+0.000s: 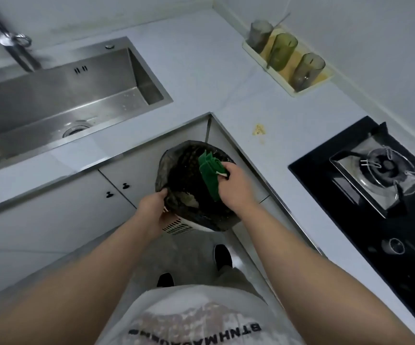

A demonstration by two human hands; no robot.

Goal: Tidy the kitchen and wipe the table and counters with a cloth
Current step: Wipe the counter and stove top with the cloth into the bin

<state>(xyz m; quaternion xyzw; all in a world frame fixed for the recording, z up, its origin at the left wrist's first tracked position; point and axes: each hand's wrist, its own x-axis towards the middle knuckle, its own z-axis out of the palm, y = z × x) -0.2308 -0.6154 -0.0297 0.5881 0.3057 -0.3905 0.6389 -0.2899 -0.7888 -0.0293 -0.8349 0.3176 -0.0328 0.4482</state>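
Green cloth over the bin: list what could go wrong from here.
1. The green cloth hangs from the right hand over the open black bag; it may pick up dirt there and later smear it on the counter, or drop in.
2. The left hand has its grip on the bag's edge at the bin rim; the bag could slip or the bin tip.
3. The yellow stain could go unwiped.

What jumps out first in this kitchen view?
In the centre, the bright green cloth gripped in the right hand over a bag-lined bin, which the left hand holds by its rim. Next, a yellowish stain on the pale counter between the steel sink at left and the black gas hob at right.
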